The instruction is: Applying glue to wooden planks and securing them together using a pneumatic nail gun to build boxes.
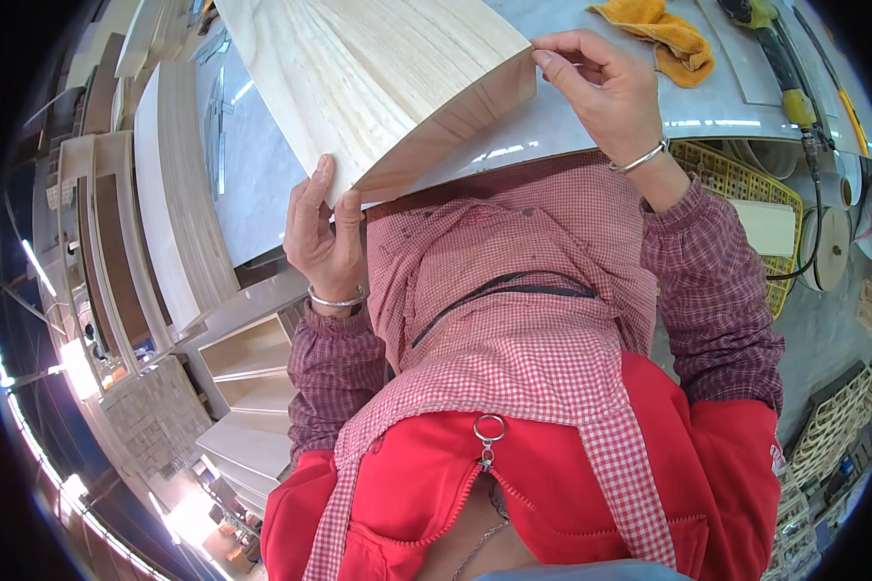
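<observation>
A pale, box-like wooden piece (388, 73) with straight grain is tilted over the near edge of the worktable. Its near side face (475, 116) looks browner than the top. My left hand (325, 228) grips the near left corner, with fingers on the left side and the thumb by the near edge. At the right corner, my right hand (606, 87) pinches the edge between thumb and curled fingers. The far end of the piece runs out of the picture, and its underside is hidden.
On the worktable (552, 136) lie an orange cloth (664, 39) and, at the right, a green-and-black power tool (780, 68) with a hanging hose. A yellow plastic basket (790, 194) stands below. Stacked wooden boards (170, 194) and an open wooden shelf unit (247, 349) are at the left.
</observation>
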Demonstrator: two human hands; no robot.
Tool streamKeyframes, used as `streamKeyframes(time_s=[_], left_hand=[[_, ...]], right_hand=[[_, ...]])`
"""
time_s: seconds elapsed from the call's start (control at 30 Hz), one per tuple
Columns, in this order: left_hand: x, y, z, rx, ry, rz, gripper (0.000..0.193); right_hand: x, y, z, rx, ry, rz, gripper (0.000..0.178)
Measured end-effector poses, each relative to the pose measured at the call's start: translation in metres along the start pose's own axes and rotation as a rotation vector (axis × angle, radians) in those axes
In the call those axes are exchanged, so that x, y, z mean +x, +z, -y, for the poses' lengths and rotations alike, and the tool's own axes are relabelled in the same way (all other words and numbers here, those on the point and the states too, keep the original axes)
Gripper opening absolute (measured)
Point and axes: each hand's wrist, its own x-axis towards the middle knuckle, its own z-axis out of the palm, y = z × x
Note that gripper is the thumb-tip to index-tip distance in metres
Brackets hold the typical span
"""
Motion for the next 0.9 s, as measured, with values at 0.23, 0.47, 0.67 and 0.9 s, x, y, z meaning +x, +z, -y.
streamKeyframes(time_s=[0.23,0.47,0.67,0.9], left_hand=[[0.001,0.000,0.001,0.006,0.047,0.001,0.031],[0.003,0.001,-0.002,-0.009,0.002,0.005,0.031],[0.003,0.001,-0.008,-0.110,-0.107,-0.018,0.031],[0.001,-0.001,-0.003,-0.097,-0.089,0.038,0.032]], right_hand=[[0.001,0.001,-0.002,-0.056,-0.068,0.009,0.013],[0.002,0.000,0.002,-0.106,-0.079,0.005,0.012],[0.001,0.002,-0.001,-0.108,-0.273,-0.052,0.012],[0.000,0.006,0.013,0.280,-0.443,-0.097,0.014]])
